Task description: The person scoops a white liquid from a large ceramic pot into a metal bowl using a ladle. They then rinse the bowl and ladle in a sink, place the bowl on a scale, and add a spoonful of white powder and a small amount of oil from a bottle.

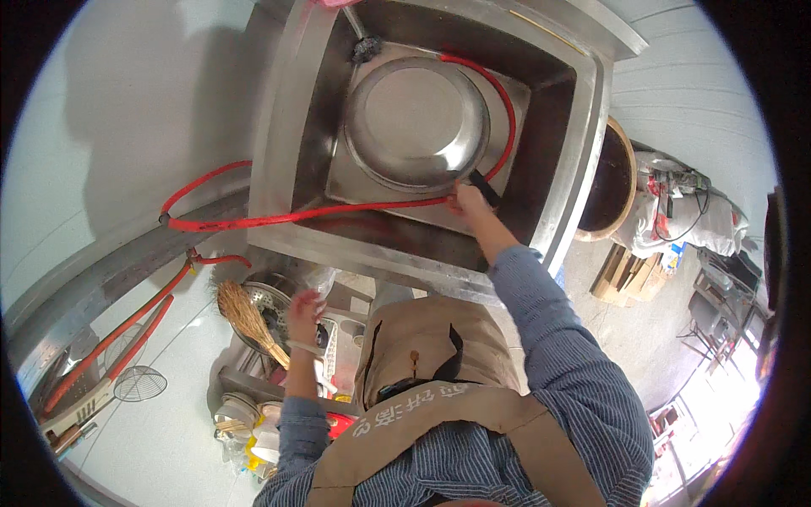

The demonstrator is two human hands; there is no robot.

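A wide round metal pan (415,117) lies in the stainless steel sink (272,158), its flat base facing up. My right hand (470,201) is at the pan's near right rim, gripping its black handle (485,188). A red hose (329,212) crosses the sink's left wall, passes right by this hand and curves around the pan's right side. My left hand (306,310) hangs outside the sink, a little blurred, with its fingers loosely apart and nothing seen in them. Below it are a straw brush (246,314) and a perforated metal colander (269,298).
A scrubber with a handle (367,49) stands in the sink's far left corner. At left, wire strainers (140,383) hang by the wall. Bowls (236,412) sit low on the left. A large brown vat (608,184) stands right of the sink, near flattened cardboard (627,275).
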